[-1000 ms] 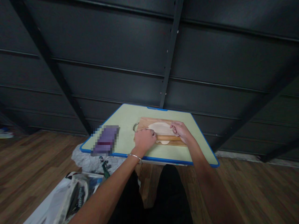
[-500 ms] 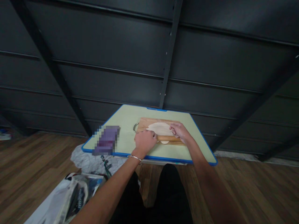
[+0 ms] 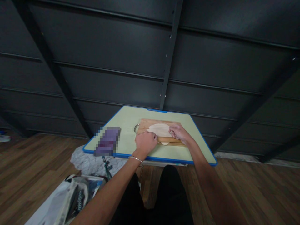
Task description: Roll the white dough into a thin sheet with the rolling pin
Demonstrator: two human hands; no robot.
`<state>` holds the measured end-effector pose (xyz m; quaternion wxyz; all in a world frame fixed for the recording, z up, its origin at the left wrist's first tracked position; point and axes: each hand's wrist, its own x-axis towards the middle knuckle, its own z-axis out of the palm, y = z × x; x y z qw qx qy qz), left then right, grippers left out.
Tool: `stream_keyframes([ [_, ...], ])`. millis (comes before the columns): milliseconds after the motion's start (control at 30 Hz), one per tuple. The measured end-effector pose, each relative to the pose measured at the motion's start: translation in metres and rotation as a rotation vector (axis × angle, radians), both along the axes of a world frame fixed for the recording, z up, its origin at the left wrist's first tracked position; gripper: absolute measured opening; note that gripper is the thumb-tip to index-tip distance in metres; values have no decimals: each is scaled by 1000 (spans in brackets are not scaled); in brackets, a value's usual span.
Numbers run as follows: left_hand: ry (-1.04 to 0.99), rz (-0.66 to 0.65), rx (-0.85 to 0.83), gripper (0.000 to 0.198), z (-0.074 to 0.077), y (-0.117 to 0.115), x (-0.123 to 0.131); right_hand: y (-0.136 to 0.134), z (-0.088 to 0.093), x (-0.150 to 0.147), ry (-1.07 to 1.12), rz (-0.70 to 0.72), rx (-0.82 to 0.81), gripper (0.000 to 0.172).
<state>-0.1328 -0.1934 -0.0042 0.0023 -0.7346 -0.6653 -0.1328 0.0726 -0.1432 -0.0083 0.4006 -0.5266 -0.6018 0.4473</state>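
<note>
On a wooden cutting board (image 3: 150, 122) lies a thin, flat sheet of pale dough (image 3: 159, 128). A wooden rolling pin (image 3: 167, 139) crosses its near part, and a small lip of dough shows on the near side of the pin. My left hand (image 3: 146, 140), with a bracelet at the wrist, is closed over the pin's left end. Curled fingers of my right hand (image 3: 178, 132) pinch the dough's right edge, just beyond the pin. Their exact hold is partly hidden by the hand itself.
The board lies on a pale green, blue-edged tabletop (image 3: 126, 115), its metal ring handle (image 3: 136, 127) to the left. A blurred-out purple item (image 3: 107, 140) lies at the table's left. Below left are a bag (image 3: 76, 197) and crumpled pale cloth (image 3: 82, 161). Dark metal panels (image 3: 112, 87) stand behind.
My right hand has shifted slightly left and nearer to me at the dough's edge. My left hand stays on the rolling pin's left end.
</note>
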Motion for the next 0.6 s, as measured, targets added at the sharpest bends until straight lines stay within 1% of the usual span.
stream_keyframes([
  [133,10,-18,-11,43,3,3,1,-1,1,0,10,-55,33,31],
  [300,47,-44,5,43,5,13,0,2,0,0,50,-99,21,32],
  [433,59,-60,-13,43,5,26,1,8,-4,-1,87,-191,135,31],
  [500,43,-49,-33,45,5,31,2,14,-8,-2,66,-206,184,31],
  [600,30,-23,-36,48,3,36,5,23,-14,-2,-7,-208,202,31],
])
